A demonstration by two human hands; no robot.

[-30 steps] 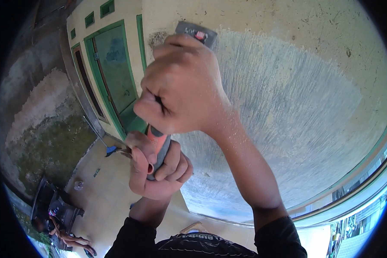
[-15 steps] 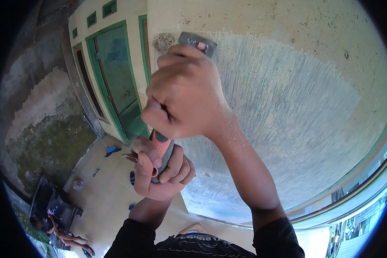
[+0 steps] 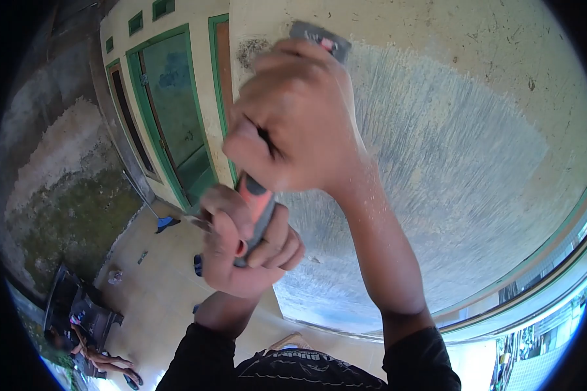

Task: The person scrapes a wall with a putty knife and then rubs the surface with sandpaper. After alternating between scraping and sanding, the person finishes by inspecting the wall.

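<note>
Cream wall (image 3: 502, 52) fills most of the view, with a wide bluish-grey scraped patch (image 3: 450, 169) across its middle. At the upper left edge of that patch is the scraper (image 3: 259, 207). Its grey blade (image 3: 319, 34) pokes out above the knuckles and seems to touch the wall, though blur makes the contact hard to judge. The right hand (image 3: 293, 117) is a fist over the upper part of the handle, fingers clamped tight, and the forearm is dusted with pale flecks. Just below, the left hand (image 3: 241, 257) closes round the orange-and-grey end of the handle, fingers curled together on it. The two hands are very close, perhaps touching. Left of the hands, a green-framed door (image 3: 173, 111) stands in the same wall. Below it lies a pale floor (image 3: 156, 300), with a blue broom (image 3: 165, 223) near the doorstep. At the lower left, well apart, another person (image 3: 104, 358) sits.
</note>
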